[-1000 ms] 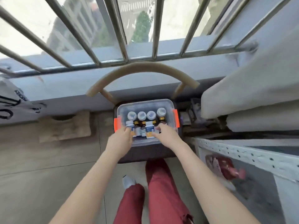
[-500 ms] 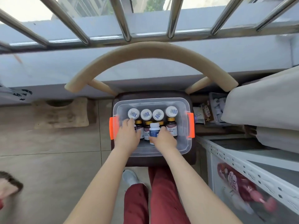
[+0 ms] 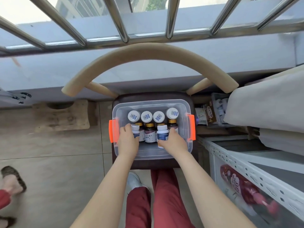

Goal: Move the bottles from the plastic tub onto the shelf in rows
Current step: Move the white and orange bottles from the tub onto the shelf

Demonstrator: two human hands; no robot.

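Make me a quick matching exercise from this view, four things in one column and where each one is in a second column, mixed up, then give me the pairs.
Things
1. clear plastic tub with orange latches
2. white-capped blue-label bottle
3. white perforated metal shelf
4. curved beige chair back

Places
A. at the right, beside the person's legs
B. on the dark chair seat
C. arching above the tub, near the window bars
D. gripped by the right hand

Pairs: 1-B, 2-D, 3-A, 4-C

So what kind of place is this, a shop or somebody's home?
Probably a home, by a barred window high above a street. A clear plastic tub with orange latches sits on a wooden chair with a curved back, beside a white perforated metal shelf and folded bedding.
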